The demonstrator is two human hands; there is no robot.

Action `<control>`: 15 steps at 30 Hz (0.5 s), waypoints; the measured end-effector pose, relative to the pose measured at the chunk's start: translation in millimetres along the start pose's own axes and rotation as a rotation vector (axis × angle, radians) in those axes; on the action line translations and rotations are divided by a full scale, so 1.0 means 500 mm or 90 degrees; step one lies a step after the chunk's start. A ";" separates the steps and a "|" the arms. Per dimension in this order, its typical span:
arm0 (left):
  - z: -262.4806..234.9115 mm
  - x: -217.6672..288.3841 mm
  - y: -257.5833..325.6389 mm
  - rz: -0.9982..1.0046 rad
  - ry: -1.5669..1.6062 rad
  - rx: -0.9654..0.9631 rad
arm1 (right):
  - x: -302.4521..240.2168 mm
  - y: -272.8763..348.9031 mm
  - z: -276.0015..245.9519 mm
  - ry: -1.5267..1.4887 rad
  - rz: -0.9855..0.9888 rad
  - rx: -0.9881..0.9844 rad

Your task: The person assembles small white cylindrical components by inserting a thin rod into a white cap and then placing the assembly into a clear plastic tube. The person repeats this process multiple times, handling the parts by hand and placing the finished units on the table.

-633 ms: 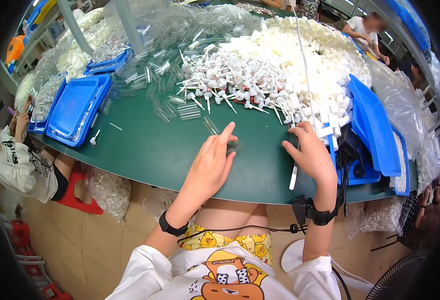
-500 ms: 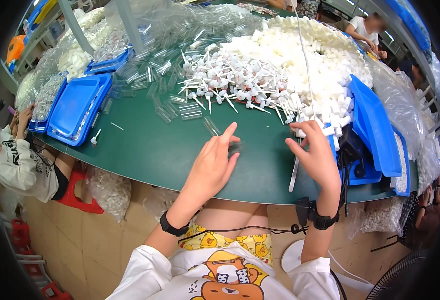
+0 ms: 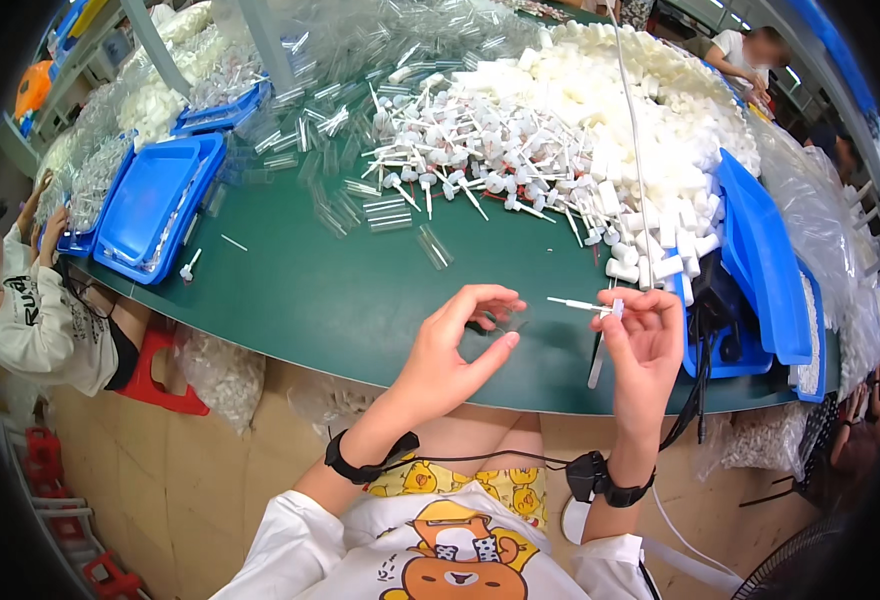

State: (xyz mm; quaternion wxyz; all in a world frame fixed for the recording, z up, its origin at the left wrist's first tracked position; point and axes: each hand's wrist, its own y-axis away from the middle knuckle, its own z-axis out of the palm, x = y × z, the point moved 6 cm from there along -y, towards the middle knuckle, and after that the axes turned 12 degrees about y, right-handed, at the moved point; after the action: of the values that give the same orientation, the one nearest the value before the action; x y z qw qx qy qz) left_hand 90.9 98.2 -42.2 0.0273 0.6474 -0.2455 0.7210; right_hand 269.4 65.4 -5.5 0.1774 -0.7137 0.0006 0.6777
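Observation:
My left hand (image 3: 445, 352) is curled above the green table, its thumb and fingers around a clear plastic tube (image 3: 506, 326) that shows only faintly. Opposite it, my right hand (image 3: 648, 340) pinches a white thin-stemmed part with a translucent cap (image 3: 578, 304), the stem pointing left toward the tube. The two pieces are apart. Beside my right hand lies a narrow metal strip (image 3: 596, 365), partly hidden. Two clear tubes (image 3: 434, 247) rest on the table beyond my left hand.
Ahead is a heap of white stemmed parts (image 3: 480, 150), with white cylindrical pieces (image 3: 600, 90) behind and clear tubes (image 3: 380, 60) at the far left. Blue trays (image 3: 150, 205) (image 3: 760, 260) stand at both sides. A white cable (image 3: 632, 130) hangs down. Another person (image 3: 35, 310) sits at left.
My right hand, open before, has closed on a white stemmed part and turned palm up. My left hand has turned and lowered slightly, with the clear tube in it.

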 end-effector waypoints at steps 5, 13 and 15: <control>-0.002 -0.012 0.001 -0.065 0.134 0.009 | 0.066 0.021 0.019 -0.106 0.110 -0.038; -0.005 -0.020 -0.002 -0.047 0.084 -0.009 | 0.106 0.030 0.034 -0.194 0.122 -0.044; -0.001 -0.018 -0.003 -0.051 0.088 0.005 | 0.106 0.031 0.030 -0.202 0.118 -0.034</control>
State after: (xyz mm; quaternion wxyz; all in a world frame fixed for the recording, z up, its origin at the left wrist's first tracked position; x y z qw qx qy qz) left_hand 92.5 102.1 -50.5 0.0703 0.6057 -0.2143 0.7631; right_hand 255.5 67.6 -61.1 0.0931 -0.5994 0.0204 0.7948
